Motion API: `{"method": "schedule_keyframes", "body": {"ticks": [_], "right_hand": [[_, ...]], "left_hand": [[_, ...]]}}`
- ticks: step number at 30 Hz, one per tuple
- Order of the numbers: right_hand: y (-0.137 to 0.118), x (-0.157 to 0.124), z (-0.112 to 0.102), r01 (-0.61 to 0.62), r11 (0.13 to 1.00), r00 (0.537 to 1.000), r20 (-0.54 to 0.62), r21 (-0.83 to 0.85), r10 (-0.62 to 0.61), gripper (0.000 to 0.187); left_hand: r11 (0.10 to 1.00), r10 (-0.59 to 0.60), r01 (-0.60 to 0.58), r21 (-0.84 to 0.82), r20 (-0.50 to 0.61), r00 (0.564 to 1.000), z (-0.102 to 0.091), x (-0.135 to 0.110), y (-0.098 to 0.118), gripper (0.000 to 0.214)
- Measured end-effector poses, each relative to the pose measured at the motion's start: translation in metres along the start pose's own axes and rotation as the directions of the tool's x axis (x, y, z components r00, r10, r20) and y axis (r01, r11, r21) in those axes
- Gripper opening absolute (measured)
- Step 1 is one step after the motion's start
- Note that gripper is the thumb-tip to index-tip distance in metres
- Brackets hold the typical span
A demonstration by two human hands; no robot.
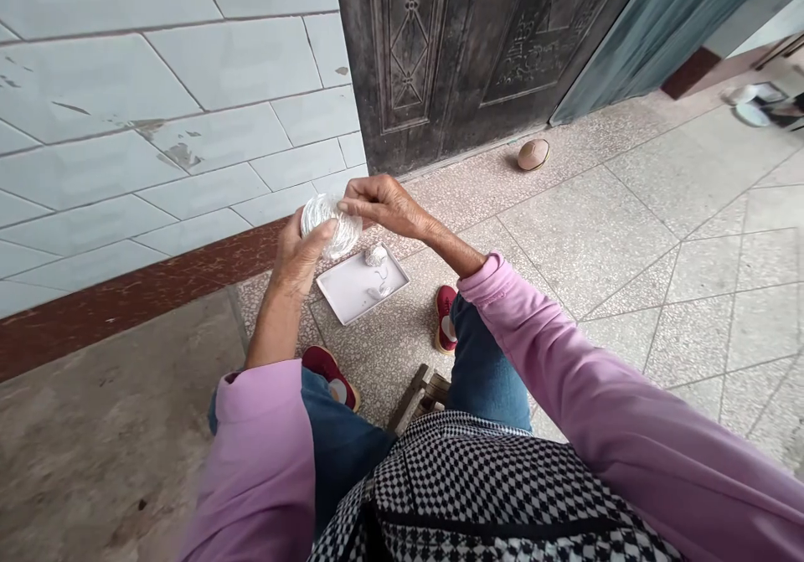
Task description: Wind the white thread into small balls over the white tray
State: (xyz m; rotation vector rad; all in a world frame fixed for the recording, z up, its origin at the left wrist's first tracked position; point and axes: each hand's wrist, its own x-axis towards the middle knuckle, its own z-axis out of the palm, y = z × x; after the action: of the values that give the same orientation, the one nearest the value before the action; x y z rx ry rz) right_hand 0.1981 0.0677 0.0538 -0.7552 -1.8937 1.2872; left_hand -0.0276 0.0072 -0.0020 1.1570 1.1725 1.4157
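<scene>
Now, a ball of white strand (pixel 323 214) is held in the curled left hand (pixel 300 252), its near face crossed by the thumb, above a shallow tray (pixel 348 294) on the floor (pixel 546 244). Its upper right side is met by the right hand (pixel 389 202), though whether a strand is pinched there cannot be told. A smaller white ball (pixel 375 255) is borne by the tray.

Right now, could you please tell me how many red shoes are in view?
2: left shoe, nearer the tiled wall; right shoe, farther from it, both on the floor.
</scene>
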Motion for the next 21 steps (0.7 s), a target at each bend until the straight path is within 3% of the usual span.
{"method": "schedule_keyframes", "body": {"ticks": [5,8,11,14,21], "right_hand": [[0.003,0.006,-0.027,0.027,0.999,0.988,-0.149,-0.035,-0.032,0.071],[0.003,0.007,-0.03,0.0,1.0,0.985,-0.172,-0.011,-0.002,0.071],[0.008,0.012,-0.023,-0.023,0.998,0.983,-0.179,0.062,0.034,0.07],[0.02,0.019,-0.009,-0.065,0.985,0.974,-0.204,0.159,0.098,0.073],[0.034,0.026,0.013,-0.212,0.916,0.941,-0.182,0.341,0.286,0.081]], "left_hand": [[0.984,-0.154,0.165,-0.069,0.147,0.977,0.011,-0.012,0.013,0.094],[0.979,-0.158,0.187,-0.086,0.263,0.952,0.01,-0.014,0.014,0.092],[0.98,-0.09,0.143,-0.141,0.324,0.942,0.011,-0.014,0.011,0.096],[0.98,-0.035,0.093,-0.176,0.306,0.951,0.014,-0.014,0.009,0.104],[0.97,-0.185,0.201,-0.138,0.118,0.976,0.026,-0.01,0.011,0.103]]}}
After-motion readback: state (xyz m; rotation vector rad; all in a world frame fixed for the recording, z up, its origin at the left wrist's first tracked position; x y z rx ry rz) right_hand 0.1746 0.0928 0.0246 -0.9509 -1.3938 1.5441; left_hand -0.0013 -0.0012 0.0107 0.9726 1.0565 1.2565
